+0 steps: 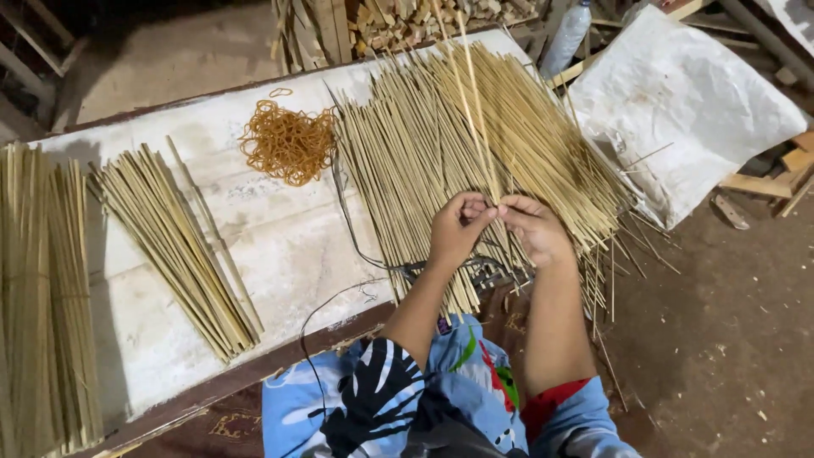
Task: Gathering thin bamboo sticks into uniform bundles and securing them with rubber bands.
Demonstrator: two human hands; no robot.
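Both forearms are stretched forward from six o'clock, wrists bent inward so the fingertips meet. A few thin bamboo sticks [465, 93] are pinched between the left hand [454, 231] and the right hand [537, 229], rising toward twelve o'clock over the large stick pile [441, 144] on the white table [280, 246]. At ten o'clock lie rubber bands [288, 142]; at nine, a smaller bundle [174, 242]. The pinched sticks' lower ends are hidden by fingers; another bundle [42, 297] is cut off at the left edge.

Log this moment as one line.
left hand: pinching thin bamboo sticks | right hand: pinching same sticks | beneath: loose stick pile | nearby: rubber bands, small stick bundle
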